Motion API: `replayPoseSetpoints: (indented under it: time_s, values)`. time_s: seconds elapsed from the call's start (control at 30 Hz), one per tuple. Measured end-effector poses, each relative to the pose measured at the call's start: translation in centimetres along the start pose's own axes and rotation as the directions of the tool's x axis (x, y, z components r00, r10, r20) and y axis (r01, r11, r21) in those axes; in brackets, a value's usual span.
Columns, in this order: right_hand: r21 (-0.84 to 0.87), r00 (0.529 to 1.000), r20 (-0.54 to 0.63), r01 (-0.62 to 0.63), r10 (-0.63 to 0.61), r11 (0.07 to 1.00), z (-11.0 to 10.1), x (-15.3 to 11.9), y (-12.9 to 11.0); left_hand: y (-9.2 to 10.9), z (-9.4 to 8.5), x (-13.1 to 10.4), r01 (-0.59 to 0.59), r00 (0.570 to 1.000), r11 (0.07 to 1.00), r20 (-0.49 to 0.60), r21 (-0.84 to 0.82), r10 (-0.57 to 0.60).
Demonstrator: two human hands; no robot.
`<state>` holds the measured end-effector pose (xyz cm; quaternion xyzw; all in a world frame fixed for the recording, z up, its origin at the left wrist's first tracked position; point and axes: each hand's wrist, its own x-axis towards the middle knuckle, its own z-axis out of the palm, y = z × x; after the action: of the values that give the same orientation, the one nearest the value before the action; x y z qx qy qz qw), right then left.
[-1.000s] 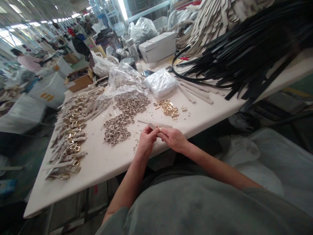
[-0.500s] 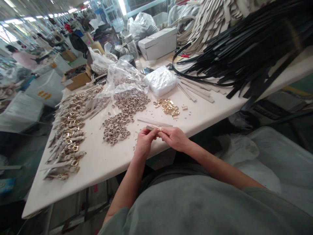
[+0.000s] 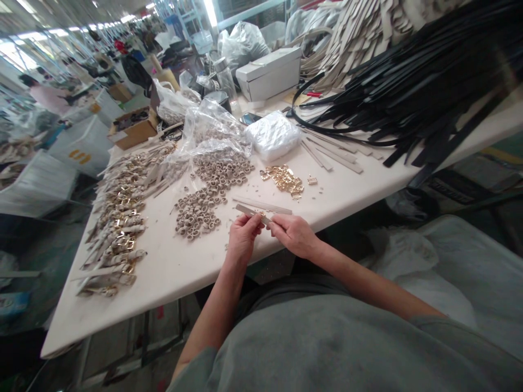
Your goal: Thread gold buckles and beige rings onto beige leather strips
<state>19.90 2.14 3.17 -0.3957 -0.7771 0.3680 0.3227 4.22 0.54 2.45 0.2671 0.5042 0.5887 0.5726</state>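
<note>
Both hands meet over the table's near edge around a narrow beige strap (image 3: 245,209). My left hand (image 3: 242,238) is closed, pinching the strap, whose flat end sticks out past the fingers to the upper left. A small gold buckle (image 3: 262,215) shows at the left fingertips, on or against the strap; exactly how it sits is hidden. Fingers of my right hand (image 3: 297,235) are closed on the strap's other part, just right of the buckle. Just beyond the hands another beige strap (image 3: 265,205) lies flat on the table.
Gold buckles (image 3: 287,181) lie in a pile behind the hands. Small beige loops (image 3: 200,209) are heaped to the left, near a clear plastic bag (image 3: 208,128). Finished-looking straps with buckles (image 3: 122,228) line the left side. Black straps (image 3: 392,87) hang over the right edge.
The strap end now extends farther out beyond my left fingers. My right fingers have shifted slightly right, away from the left ones. The view has shifted a little.
</note>
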Motion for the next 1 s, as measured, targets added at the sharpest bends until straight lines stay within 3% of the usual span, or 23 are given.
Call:
replayPoseSetpoints:
  time_s: [0.13,0.3,0.63,0.8,0.9,1.0]
  values:
    - [0.147,0.992,-0.101,-0.055,0.07,0.988,0.4,0.3,-0.2,-0.4,-0.3,0.0,-0.086,0.996,0.991,0.025,0.1,0.084]
    - [0.23,0.988,-0.108,-0.087,0.115,0.969,0.6,0.4,0.0,-0.4,-0.4,-0.3,-0.134,0.991,0.97,0.038,0.203,0.129]
    - [0.078,0.969,-0.224,-0.084,0.099,0.993,0.3,0.0,-0.2,0.6,-0.4,-1.4,-0.265,0.961,0.94,-0.022,0.214,0.276]
    - [0.095,0.972,-0.214,-0.08,0.099,0.992,0.0,0.0,-0.5,0.3,-0.4,-3.1,-0.41,0.908,0.853,0.057,0.323,0.415]
    - [0.168,0.977,-0.192,-0.061,0.093,0.984,-0.4,0.0,-0.7,0.3,-0.9,-3.5,-0.39,0.921,0.888,0.099,0.246,0.377]
    - [0.207,0.983,-0.161,-0.056,0.091,0.977,-1.1,-0.1,-0.8,0.7,-1.4,-3.3,-0.235,0.958,0.969,0.185,0.08,0.218]
